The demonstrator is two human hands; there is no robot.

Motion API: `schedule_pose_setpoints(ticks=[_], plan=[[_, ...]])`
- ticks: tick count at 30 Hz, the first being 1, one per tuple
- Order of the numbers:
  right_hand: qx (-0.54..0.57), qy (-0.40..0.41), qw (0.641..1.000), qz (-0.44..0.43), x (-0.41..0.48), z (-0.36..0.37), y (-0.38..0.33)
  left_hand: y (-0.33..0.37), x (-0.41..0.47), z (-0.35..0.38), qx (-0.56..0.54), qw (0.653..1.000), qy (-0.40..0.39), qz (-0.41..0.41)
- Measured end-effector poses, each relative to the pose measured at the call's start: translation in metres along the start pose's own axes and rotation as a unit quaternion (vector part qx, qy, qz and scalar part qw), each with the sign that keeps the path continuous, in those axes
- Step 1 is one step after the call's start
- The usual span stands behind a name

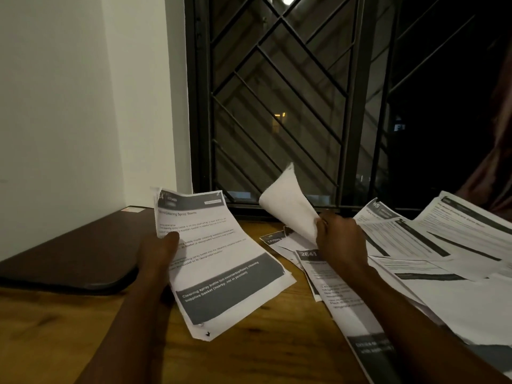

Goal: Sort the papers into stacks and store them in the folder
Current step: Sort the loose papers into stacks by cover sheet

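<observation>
**Wooden bench [55,328] by a barred window [277,92]**

I see my left grip [158,253] pinching a printed sheet [221,259] beside the dark folder [77,250]. My right grip [339,239] is curled round a bent sheet [288,206] above the loose papers [443,259].

Held sheet [221,259] fine print blurred (mostly), loose papers [443,245] cropped at right

Both bare forearms reach from the near side toward the far side. The left hand [156,253] grips a printed sheet [221,259], thumb on its face. The right hand [342,239] pinches a curled sheet [288,206] with bent fingers.
</observation>
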State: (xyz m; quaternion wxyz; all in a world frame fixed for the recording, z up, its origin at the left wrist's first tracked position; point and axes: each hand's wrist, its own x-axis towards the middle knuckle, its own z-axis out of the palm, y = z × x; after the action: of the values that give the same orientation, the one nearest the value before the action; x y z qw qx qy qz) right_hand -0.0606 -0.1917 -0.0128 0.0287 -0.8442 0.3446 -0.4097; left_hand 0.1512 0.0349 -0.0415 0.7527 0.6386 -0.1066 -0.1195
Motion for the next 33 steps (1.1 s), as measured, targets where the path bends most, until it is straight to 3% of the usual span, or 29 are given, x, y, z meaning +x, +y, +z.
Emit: schedule_pose_setpoints(ticks=[2,6,8,12,16,19,22,25,30,33], plan=[[0.006,-0.007,0.998,-0.054,-0.007,-0.009,-0.017,0.002,-0.008,0.013,-0.047,0.998,-0.026,-0.040],[0.026,-0.159,0.981,-0.113,-0.034,0.012,-0.068,-0.002,-0.027,0.041,-0.087,0.990,-0.092,-0.067],[0.032,-0.195,0.970,-0.142,-0.047,0.025,-0.086,-0.001,-0.036,0.049,-0.096,0.987,-0.118,-0.057],[0.087,-0.177,0.966,-0.169,-0.061,0.039,-0.099,0.002,-0.043,0.060,-0.129,0.971,-0.194,-0.045],[0.199,-0.174,0.943,-0.201,-0.065,0.037,-0.102,-0.004,-0.038,0.059,-0.082,0.975,-0.204,-0.022],[0.245,-0.141,0.948,-0.145,-0.056,0.024,-0.094,-0.004,-0.025,0.045,-0.114,0.984,-0.135,-0.019],[0.268,-0.076,0.959,-0.055,-0.035,0.015,-0.070,0.006,-0.016,0.030,-0.163,0.975,-0.148,-0.040],[0.222,-0.055,0.973,-0.024,-0.016,0.008,-0.043,0.014,-0.017,0.025,-0.176,0.966,-0.182,-0.052],[0.251,-0.171,0.952,0.029,-0.002,0.004,-0.021,0.017,-0.018,0.026,-0.185,0.959,-0.208,-0.043],[0.276,-0.209,0.938,-0.007,-0.009,0.011,-0.025,0.017,-0.018,0.025,-0.184,0.960,-0.210,-0.031]])
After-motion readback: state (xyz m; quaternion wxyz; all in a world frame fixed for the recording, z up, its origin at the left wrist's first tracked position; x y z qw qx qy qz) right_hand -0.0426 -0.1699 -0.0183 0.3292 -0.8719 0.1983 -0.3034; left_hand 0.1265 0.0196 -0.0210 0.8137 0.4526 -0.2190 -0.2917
